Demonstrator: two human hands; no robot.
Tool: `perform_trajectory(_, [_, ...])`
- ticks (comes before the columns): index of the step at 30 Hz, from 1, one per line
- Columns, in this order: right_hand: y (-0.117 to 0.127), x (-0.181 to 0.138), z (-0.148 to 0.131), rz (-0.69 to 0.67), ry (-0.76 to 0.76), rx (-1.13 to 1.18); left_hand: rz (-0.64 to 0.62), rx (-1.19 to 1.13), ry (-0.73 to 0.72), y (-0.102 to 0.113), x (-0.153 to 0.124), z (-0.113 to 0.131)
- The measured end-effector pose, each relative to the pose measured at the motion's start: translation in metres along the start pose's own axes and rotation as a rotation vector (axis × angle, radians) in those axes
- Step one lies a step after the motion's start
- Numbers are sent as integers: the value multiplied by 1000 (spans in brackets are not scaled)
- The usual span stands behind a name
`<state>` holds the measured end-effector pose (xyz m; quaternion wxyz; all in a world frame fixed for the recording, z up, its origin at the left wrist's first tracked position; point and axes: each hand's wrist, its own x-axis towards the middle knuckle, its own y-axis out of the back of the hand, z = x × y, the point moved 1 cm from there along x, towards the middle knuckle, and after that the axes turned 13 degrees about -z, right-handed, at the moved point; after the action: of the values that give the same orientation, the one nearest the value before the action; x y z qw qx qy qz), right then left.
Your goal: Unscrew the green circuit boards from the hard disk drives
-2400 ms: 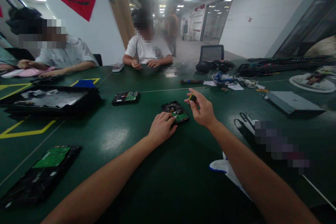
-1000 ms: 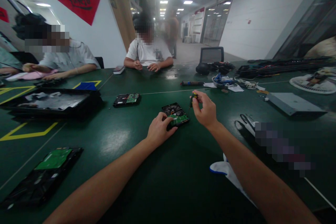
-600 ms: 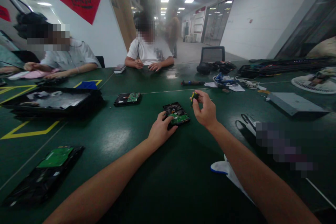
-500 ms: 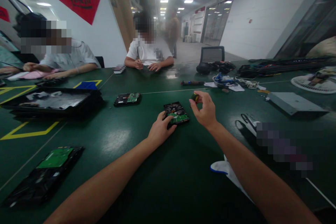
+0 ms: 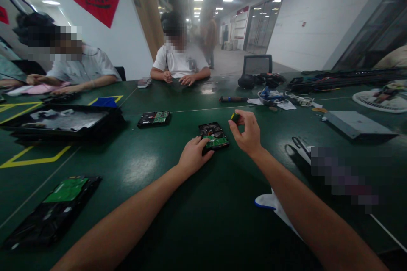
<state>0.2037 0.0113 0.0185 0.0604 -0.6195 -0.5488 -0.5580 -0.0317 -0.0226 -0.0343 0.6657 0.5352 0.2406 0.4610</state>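
A hard drive [image 5: 213, 134] with a green circuit board facing up lies on the green table [image 5: 203, 203] in front of me. My left hand [image 5: 193, 155] rests on its near left corner, fingers curled over the edge and holding it down. Just right of the drive my right hand [image 5: 247, 132] is raised a little, its fingers pinched round a small screwdriver [image 5: 234, 117] with a black and yellow handle. The screwdriver's shaft is hidden behind my fingers.
A second hard drive [image 5: 153, 118] lies further left, a third [image 5: 54, 209] at the near left. A black tray [image 5: 60, 122] stands at left, a grey box [image 5: 352, 123] and scissors [image 5: 299, 144] at right, a white glove [image 5: 273, 205] under my right arm. Two people sit across the table.
My right hand has lifted the screwdriver off the drive and turned it in the fingers, so the shaft no longer shows. My left hand has stayed on the drive.
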Motion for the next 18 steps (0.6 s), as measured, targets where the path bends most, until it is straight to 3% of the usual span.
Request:
perform_trajectory(4, [-4,-1,2,-28,2,75,8,-19,0,-2,0,-1])
perform_trajectory(10, [-2,-1,1,3,19,-18,17,-33,23,-2,1,-3])
perform_trajectory(18, [-4,-2,0,-3,11,23,33,-44,7,0,3,-1])
